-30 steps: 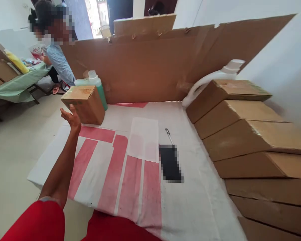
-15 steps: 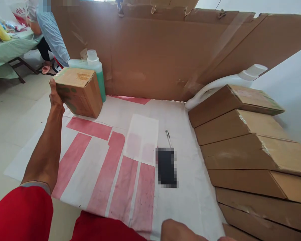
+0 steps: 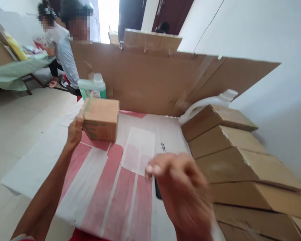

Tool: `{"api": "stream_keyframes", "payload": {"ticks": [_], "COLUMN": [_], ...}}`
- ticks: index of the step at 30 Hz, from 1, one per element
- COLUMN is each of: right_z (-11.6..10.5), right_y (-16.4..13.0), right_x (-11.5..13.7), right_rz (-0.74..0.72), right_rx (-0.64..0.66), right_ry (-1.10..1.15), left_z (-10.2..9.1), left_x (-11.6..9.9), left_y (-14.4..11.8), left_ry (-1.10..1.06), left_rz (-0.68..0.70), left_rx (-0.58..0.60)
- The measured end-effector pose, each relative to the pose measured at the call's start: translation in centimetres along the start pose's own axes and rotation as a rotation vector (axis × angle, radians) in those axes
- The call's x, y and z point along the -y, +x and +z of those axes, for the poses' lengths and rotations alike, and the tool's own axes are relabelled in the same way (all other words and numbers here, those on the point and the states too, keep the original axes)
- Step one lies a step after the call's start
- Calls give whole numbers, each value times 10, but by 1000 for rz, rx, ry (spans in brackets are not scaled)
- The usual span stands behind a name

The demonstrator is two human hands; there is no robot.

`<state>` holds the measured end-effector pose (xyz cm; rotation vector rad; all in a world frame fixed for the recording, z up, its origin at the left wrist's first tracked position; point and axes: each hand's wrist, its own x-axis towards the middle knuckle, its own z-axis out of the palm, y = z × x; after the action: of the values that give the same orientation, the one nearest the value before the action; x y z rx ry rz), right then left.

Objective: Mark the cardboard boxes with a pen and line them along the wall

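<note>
Off the cloth [image 3: 35,167] now, box [image 3: 101,118].

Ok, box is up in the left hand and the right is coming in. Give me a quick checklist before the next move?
1. Left hand grips the small cardboard box: ok, at its left side.
2. Box off the red and white sheet: ok.
3. Right hand empty: ok, though blurred.
4. Green bottle upright behind the box: ok.
5. Pen and dark flat object away from the box: ok.
6. Box sealed: cannot tell.
</note>
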<state>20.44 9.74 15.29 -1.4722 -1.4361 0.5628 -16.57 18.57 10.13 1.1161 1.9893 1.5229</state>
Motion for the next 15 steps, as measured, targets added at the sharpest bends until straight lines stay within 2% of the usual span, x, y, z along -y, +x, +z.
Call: {"api": "stream_keyframes", "payload": {"ticks": [2, 3, 6, 8, 11, 13, 15], "right_z": [47, 69, 120, 141, 164, 174, 177], "right_y": [29, 39, 46, 32, -2, -17, -20], "right_x": [-11, -21, -58, -79, -101, -112, -120], "right_rz": [74, 127, 207, 208, 155, 135, 149], "right_rx": [199, 205, 112, 129, 237, 289, 265], "right_ry": [434, 520, 512, 525, 545, 494, 442], "left_z": [11, 16, 30, 37, 48, 54, 56], "left_x": [-5, -6, -5, 2, 15, 23, 30], "left_y": [-20, -29, -46, -51, -64, -84, -114], "left_ry": [-27, -47, -137, -212, -302, -326, -330], "left_rz": [-3, -6, -29, -57, -96, -100, -92], "left_rx": [53, 79, 130, 139, 178, 227, 253]}}
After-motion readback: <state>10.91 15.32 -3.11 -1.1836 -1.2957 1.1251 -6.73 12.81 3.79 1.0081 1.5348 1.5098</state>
